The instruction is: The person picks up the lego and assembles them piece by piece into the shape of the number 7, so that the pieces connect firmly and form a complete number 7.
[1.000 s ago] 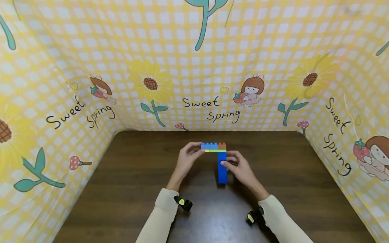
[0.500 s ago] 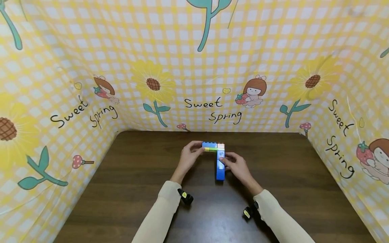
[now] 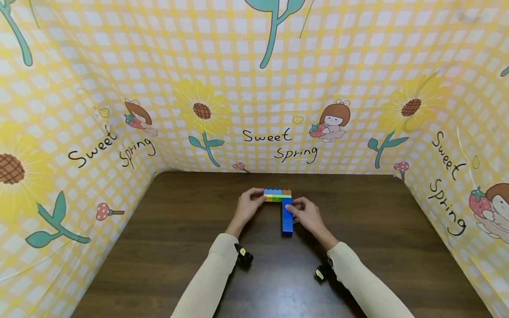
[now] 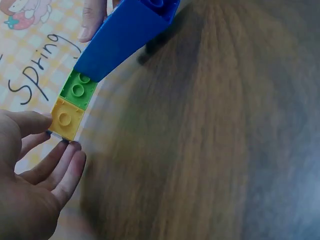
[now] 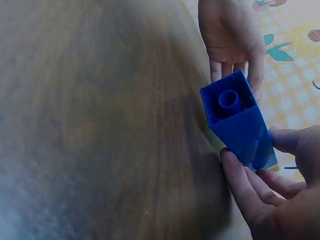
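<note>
Both hands hold one upside-down-L assembly of toy building bricks in the head view. Its upright is a blue brick column, and the arm at its top reaches left. A light blue brick and an orange brick form the arm's upper layer, over yellow and green bricks. My left hand pinches the arm's left end, at the yellow brick beside the green brick. My right hand grips the blue column from the right, thumb on its front. The column's hollow underside faces the right wrist camera.
A dark brown wooden table lies beneath the hands. Yellow checked cloth printed with flowers and words stands round its back and sides. Black wrist straps with cameras sit at both cuffs.
The brick assembly has shifted slightly left and tilted, and the right hand has moved left with it. Both hands keep their hold. The head view has shifted a little.
</note>
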`<act>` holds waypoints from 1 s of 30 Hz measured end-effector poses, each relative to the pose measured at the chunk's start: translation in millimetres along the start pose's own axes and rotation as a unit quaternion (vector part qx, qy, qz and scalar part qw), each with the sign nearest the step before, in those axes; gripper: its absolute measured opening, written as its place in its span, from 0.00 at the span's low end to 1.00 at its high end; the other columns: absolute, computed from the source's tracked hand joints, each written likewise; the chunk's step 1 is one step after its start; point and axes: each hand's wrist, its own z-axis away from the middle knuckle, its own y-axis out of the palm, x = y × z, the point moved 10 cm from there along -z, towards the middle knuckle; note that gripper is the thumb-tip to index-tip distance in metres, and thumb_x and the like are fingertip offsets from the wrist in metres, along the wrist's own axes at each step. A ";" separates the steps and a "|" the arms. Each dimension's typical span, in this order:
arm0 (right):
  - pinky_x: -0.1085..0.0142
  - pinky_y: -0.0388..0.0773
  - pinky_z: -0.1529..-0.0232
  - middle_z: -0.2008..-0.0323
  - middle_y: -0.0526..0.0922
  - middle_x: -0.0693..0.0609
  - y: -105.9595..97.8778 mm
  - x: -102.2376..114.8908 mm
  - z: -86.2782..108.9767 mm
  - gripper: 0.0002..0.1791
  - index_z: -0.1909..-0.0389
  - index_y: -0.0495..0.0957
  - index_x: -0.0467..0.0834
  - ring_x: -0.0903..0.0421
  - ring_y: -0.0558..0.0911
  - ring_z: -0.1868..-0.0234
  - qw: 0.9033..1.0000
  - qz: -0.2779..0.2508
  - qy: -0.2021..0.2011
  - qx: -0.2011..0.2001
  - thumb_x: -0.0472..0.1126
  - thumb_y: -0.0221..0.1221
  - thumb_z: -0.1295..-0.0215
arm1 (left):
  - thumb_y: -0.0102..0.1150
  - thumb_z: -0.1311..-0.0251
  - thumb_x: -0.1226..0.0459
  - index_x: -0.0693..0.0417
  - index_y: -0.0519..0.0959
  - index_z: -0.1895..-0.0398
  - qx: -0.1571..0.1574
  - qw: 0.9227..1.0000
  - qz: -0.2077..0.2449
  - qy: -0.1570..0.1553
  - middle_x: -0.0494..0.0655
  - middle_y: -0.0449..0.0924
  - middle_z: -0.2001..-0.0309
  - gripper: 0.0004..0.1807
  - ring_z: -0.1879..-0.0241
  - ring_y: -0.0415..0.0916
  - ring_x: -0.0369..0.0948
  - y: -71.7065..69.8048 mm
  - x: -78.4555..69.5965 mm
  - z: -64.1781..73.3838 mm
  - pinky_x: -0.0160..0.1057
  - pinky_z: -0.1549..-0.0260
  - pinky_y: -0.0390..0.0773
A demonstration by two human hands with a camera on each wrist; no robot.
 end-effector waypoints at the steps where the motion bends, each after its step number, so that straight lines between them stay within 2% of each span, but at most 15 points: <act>1: 0.58 0.90 0.63 0.57 0.87 0.39 0.7 0.6 -0.5 0.26 0.38 0.78 0.34 0.56 0.87 0.67 1.000 0.003 0.001 0.002 0.48 0.68 0.26 | 0.65 0.26 0.64 0.59 0.84 0.38 0.000 1.000 -0.008 -0.003 0.59 0.86 0.43 0.17 0.49 0.88 0.52 -0.4 1.7 -0.6 0.43 0.54 0.88; 9: 0.58 0.90 0.65 0.55 0.88 0.37 2.1 6.0 -4.3 0.24 0.42 0.81 0.32 0.54 0.88 0.67 0.999 0.046 0.001 -0.002 0.48 0.67 0.25 | 0.63 0.25 0.64 0.58 0.83 0.35 0.006 0.999 -0.045 -0.026 0.57 0.86 0.43 0.19 0.52 0.88 0.48 0.9 11.4 -5.1 0.45 0.50 0.87; 16: 0.60 0.88 0.68 0.58 0.88 0.38 0.0 7.2 -7.4 0.21 0.47 0.82 0.32 0.53 0.88 0.70 0.994 0.107 -0.012 -0.017 0.47 0.67 0.25 | 0.63 0.25 0.65 0.60 0.81 0.33 0.026 0.997 -0.062 -0.034 0.60 0.81 0.41 0.20 0.52 0.86 0.49 6.1 10.9 -5.5 0.46 0.50 0.86; 25: 0.61 0.88 0.68 0.57 0.87 0.38 0.4 8.9 -11.1 0.21 0.46 0.81 0.33 0.53 0.86 0.68 0.992 0.121 -0.014 -0.022 0.47 0.66 0.24 | 0.61 0.24 0.66 0.60 0.79 0.30 0.040 0.996 -0.068 -0.038 0.59 0.83 0.43 0.22 0.53 0.86 0.49 6.9 11.5 -10.6 0.47 0.50 0.86; 30: 0.61 0.88 0.68 0.56 0.87 0.39 0.8 9.1 -11.6 0.21 0.45 0.81 0.33 0.53 0.87 0.69 0.993 0.117 -0.013 -0.020 0.48 0.66 0.24 | 0.60 0.24 0.68 0.64 0.77 0.30 0.047 0.997 -0.049 -0.037 0.62 0.83 0.42 0.23 0.48 0.85 0.53 6.9 11.2 -9.7 0.48 0.47 0.86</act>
